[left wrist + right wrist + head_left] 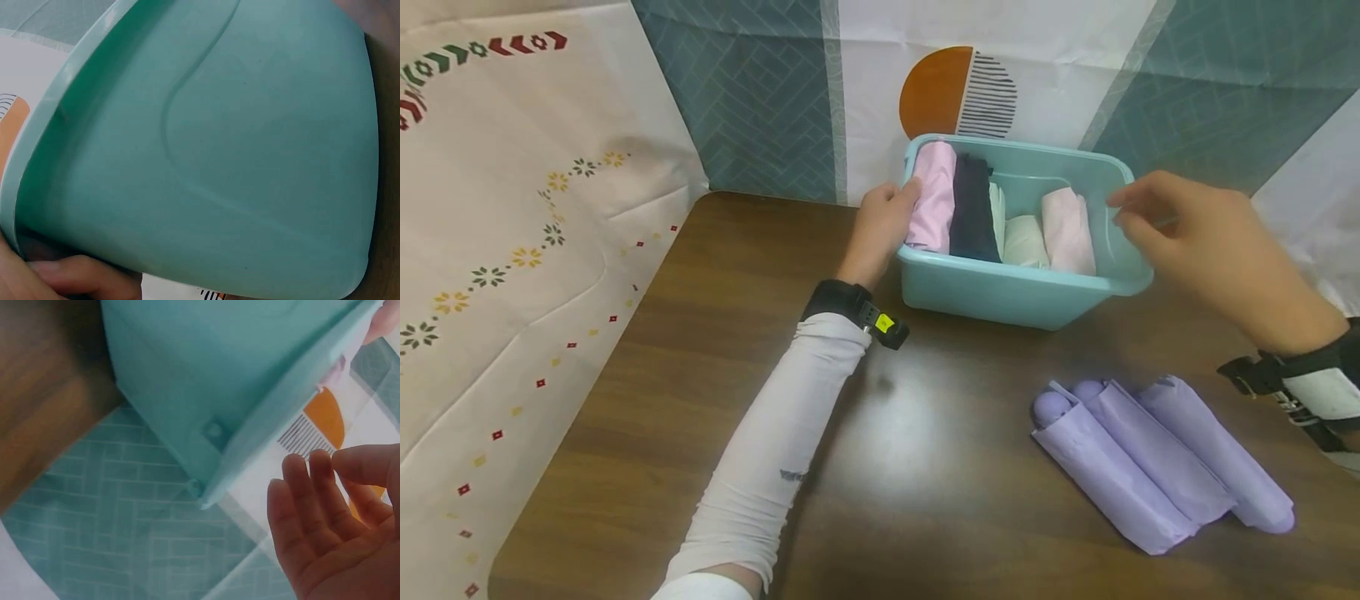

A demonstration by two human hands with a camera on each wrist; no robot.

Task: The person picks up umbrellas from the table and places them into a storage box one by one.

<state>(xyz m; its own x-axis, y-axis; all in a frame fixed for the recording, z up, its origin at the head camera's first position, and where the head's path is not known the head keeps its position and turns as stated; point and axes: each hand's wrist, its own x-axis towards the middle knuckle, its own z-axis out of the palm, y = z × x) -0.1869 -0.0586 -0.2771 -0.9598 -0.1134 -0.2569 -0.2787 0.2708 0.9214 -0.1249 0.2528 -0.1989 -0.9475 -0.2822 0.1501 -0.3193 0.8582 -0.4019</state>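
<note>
A light teal plastic bin (985,293) stands on the table against the back wall. My left hand (882,227) grips its left rim, with thumb and fingers (87,275) around the edge in the left wrist view. Beside the right rim, my right hand (1195,225) hovers with fingers loosely bent and holds nothing; the right wrist view shows it apart from the bin. Inside the bin stand a pink roll (934,196), a dark roll (973,212), pale green rolls (1025,240) and a pale pink roll (1067,233). Their lower parts are hidden.
Three lilac folded umbrellas (1120,467) lie side by side at the right front of the brown wooden table (715,400). A patterned cloth (550,250) hangs along the left side. Printed sheeting (760,100) covers the wall behind the bin.
</note>
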